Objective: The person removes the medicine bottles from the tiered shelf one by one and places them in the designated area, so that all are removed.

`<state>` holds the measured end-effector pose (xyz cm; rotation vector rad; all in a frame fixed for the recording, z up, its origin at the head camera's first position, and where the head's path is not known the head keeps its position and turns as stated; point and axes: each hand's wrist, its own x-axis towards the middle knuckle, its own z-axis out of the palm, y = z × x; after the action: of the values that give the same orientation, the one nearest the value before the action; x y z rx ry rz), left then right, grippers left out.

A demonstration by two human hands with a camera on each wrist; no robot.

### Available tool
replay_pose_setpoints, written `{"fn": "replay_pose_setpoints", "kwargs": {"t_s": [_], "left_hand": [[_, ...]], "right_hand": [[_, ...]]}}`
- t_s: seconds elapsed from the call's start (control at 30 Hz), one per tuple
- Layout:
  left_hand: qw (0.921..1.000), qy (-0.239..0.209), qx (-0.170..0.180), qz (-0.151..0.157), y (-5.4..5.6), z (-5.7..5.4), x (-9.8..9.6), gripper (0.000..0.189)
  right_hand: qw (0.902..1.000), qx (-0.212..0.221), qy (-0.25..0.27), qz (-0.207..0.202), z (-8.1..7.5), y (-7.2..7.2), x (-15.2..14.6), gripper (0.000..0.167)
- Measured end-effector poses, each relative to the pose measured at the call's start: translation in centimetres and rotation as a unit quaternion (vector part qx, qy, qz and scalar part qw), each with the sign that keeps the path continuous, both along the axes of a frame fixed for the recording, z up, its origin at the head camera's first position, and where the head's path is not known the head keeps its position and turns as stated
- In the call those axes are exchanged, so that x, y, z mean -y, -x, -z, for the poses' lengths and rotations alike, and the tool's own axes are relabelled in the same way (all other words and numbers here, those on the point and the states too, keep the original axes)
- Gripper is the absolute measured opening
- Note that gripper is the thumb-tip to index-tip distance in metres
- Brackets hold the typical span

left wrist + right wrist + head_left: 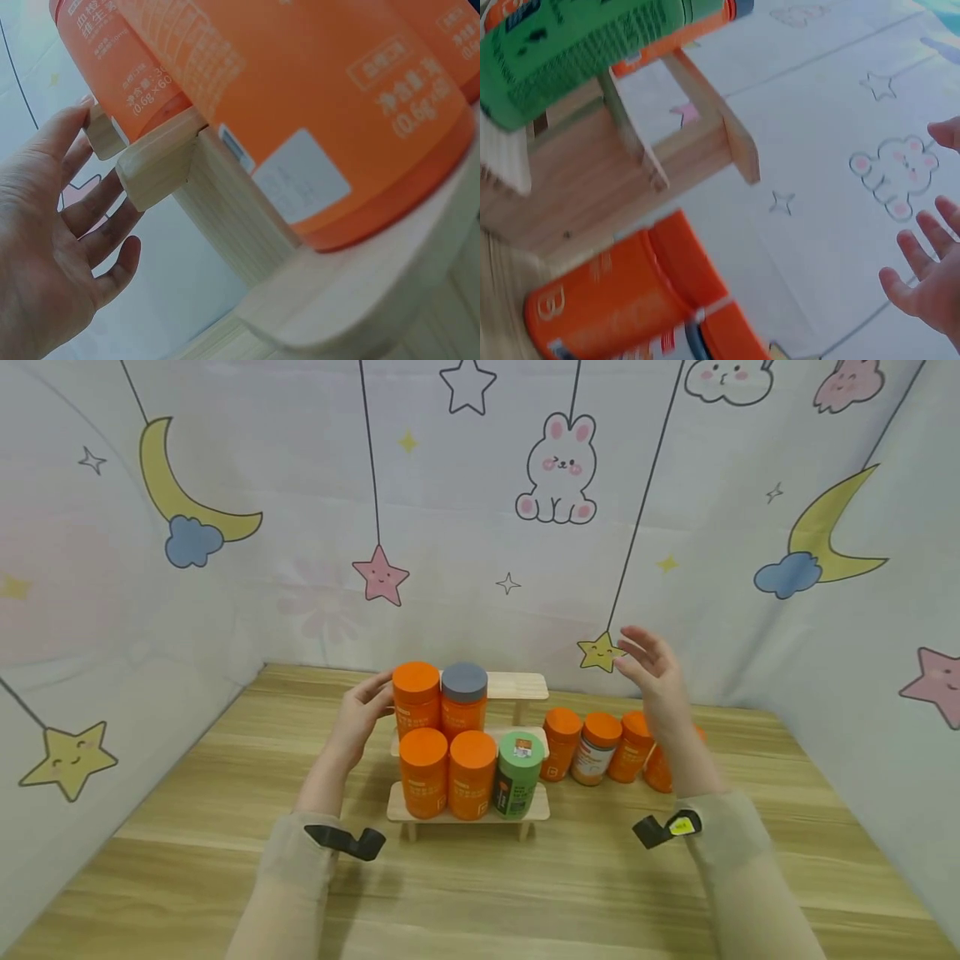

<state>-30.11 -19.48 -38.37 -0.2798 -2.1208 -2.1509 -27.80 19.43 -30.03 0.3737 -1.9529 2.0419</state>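
My left hand [356, 718] is at the left side of a stepped wooden rack [408, 802], beside an orange jar [417, 693] on a raised tier. In the left wrist view the fingers of that hand [45, 232] lie loosely bent close to the shelf ends [157, 161]; whether they touch is unclear. A grey-lidded orange jar [464, 693] stands alongside. On the front tier are two orange jars [424, 777] [472, 777] and a green jar [519, 777]. My right hand [660, 681] is raised, holding nothing, above a row of orange jars on the table.
Right of the rack stand an orange jar [561, 745], a white-labelled jar [596, 750] and further orange jars [632, 747], partly behind my right forearm. The rack's top shelf [517, 685] shows at the back. A patterned curtain [480, 510] encloses the wooden table [487, 902].
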Motion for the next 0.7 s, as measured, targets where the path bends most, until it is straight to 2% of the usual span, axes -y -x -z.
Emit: {"fn": "replay_pose_setpoints", "kwargs": {"t_s": [0.2, 0.37, 0.53, 0.7], "left_hand": [[1.0000, 0.002, -0.001, 0.001, 0.1, 0.1, 0.0, 0.046], [1.0000, -0.001, -0.006, -0.001, 0.2, 0.2, 0.1, 0.047], [1.0000, 0.004, -0.009, -0.001, 0.2, 0.2, 0.1, 0.049], [0.9999, 0.011, -0.005, 0.002, 0.1, 0.2, 0.1, 0.050]], "right_hand": [[0.9991, -0.014, -0.006, -0.040, -1.0, 0.4, 3.0, 0.049], [0.9955, -0.016, -0.038, -0.085, -1.5, 0.4, 5.5, 0.056], [0.9877, -0.013, -0.079, -0.135, -1.8, 0.1, 7.7, 0.059], [0.9778, 0.008, -0.110, -0.178, -1.8, 0.0, 9.7, 0.063]]}}
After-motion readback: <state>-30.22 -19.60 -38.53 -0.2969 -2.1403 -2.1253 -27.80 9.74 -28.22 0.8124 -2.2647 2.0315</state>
